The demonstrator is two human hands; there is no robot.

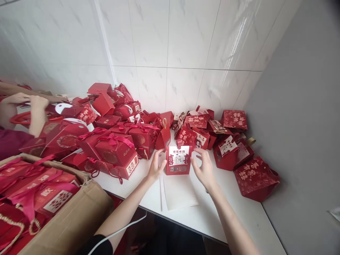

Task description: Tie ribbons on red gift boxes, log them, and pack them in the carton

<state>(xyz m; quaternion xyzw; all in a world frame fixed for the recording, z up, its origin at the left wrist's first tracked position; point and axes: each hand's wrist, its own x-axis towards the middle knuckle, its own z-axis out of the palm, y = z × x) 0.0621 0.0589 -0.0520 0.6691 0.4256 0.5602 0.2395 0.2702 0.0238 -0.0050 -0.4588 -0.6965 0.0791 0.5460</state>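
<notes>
A small red gift box [179, 169] stands upright in front of me, its white front label printed with red characters and cartoon figures. A clear window shows low on its front. My left hand [156, 166] is at its left side, thumb and forefinger apart, the thumb tip at the box edge. On the other side, my right hand [204, 170] is loosely curved with fingers apart, its thumb tip close to the box's right edge. Whether either thumb presses on the box I cannot tell. A white paper sheet [179, 193] lies just in front of the box.
Red gift boxes [114, 147] with ribbons are piled on the left; more patterned red boxes [256, 179] sit on the right. An open cardboard carton [85, 209] of red boxes is at the lower left. Another person's hands [37, 106] are at far left. A grey panel [300, 124] borders the right.
</notes>
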